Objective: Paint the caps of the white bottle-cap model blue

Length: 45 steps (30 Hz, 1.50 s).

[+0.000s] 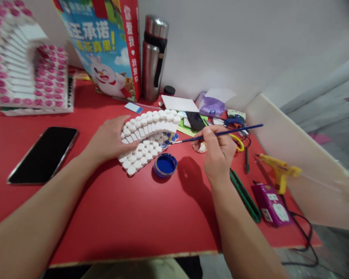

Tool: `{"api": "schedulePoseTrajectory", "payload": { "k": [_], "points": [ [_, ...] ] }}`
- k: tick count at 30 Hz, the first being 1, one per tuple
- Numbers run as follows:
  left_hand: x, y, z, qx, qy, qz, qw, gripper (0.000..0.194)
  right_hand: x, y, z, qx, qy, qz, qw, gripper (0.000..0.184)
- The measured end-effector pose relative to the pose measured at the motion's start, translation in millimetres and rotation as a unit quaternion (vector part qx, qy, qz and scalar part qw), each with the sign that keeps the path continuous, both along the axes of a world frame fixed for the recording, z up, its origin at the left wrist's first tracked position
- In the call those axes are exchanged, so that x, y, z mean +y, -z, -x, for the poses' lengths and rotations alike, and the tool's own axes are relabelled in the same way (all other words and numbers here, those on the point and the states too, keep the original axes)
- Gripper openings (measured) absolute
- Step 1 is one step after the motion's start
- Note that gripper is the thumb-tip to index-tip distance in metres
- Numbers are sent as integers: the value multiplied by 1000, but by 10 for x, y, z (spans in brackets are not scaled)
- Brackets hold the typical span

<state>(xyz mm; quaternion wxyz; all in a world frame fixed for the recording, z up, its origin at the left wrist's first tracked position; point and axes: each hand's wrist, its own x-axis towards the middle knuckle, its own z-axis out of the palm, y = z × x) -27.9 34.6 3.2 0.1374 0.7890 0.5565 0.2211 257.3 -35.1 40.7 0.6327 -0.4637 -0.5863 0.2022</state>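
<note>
My left hand (114,137) grips the left end of a white craft model (145,153), made of many small round rolls with a curved row of white steps. Several rolls at the model's right end are blue. In my right hand (218,149) is a thin dark-blue paintbrush (238,129), pinched between thumb and fingers. Its tip points left and meets, or nearly meets, the blue rolls; exact contact is too small to tell. Just in front of the model stands a small open pot of blue paint (165,165). Beneath my right fingers lies a small round lid (201,147), partly hidden.
A black phone (45,155) lies at left, below a pink-and-white craft model (26,73). A printed bag (104,50) and a steel thermos (154,58) stand behind. On the right are a yellow glue gun (279,170), a purple packet (272,205) and a green cutter (244,195).
</note>
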Motion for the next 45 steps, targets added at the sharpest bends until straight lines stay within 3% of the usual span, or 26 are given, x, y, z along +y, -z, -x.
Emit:
{"api": "schedulePoseTrajectory", "payload": {
  "k": [6, 12, 18, 25, 31, 45],
  "points": [
    [8, 7, 5, -10, 4, -3, 1000, 83, 0, 105, 36, -163, 19, 1, 987, 24],
    [13, 34, 21, -17, 13, -12, 1000, 82, 6, 134, 55, -216, 15, 8, 976, 26],
    [12, 43, 20, -19, 6, -16, 1000, 83, 6, 120, 56, -219, 0, 28, 975, 26],
    [-4, 2, -5, -1, 2, -8, 1000, 85, 7, 127, 51, -224, 29, 17, 974, 26],
    [-16, -18, -7, -6, 4, 3, 1000, 85, -9, 111, 83, -221, 2, 22, 975, 25],
    [-8, -8, 4, -21, 6, 6, 1000, 85, 1, 105, 55, -227, 29, 4, 973, 24]
  ]
}}
